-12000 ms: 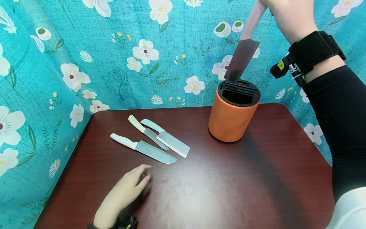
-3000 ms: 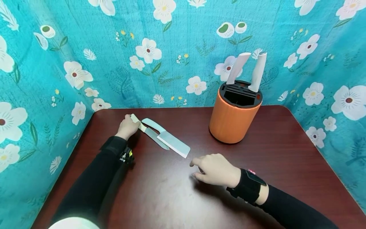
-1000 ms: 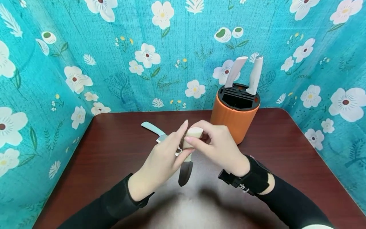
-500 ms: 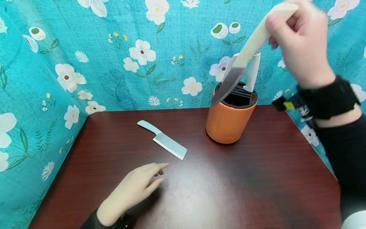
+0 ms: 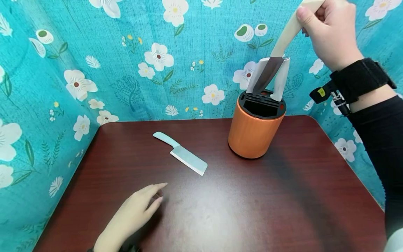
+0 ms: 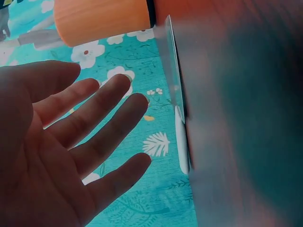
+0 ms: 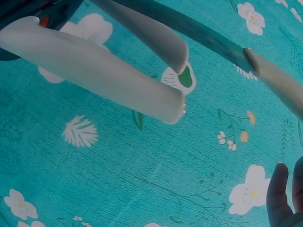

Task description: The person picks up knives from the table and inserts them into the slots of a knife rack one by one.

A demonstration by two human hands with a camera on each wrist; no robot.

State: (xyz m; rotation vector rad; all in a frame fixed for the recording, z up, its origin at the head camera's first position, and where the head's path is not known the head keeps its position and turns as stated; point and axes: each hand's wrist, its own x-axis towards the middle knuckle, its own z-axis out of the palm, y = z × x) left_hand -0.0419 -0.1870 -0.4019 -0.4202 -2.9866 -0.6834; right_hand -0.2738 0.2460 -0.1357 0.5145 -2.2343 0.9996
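Note:
High at the upper right, my right hand [image 5: 338,35] grips the cream handle of a kitchen knife [image 5: 291,31]. Its blade slants down, the tip right at the slots in the black top of an orange round knife block [image 5: 255,136]. The right wrist view shows the blade [image 7: 203,30] passing behind two white knife handles, with a few fingers [image 7: 278,189] at the lower right edge. My left hand [image 5: 132,213] hovers low over the table with nothing in it, its fingers loosely extended in the left wrist view. Beyond it lies a cleaver [image 5: 189,157] with a pale blue handle.
Two knives stand in the block, a left white handle [image 5: 257,75] and a right white handle [image 5: 281,80], close on both sides of the held blade. The dark red-brown table [image 5: 252,203] backs onto a turquoise flowered cloth [image 5: 189,70].
The cream-handled knife left the table, passed between both hands and rose with the right hand to the block. The white-handled knife formerly nearest the front left the table. My left hand drew back left.

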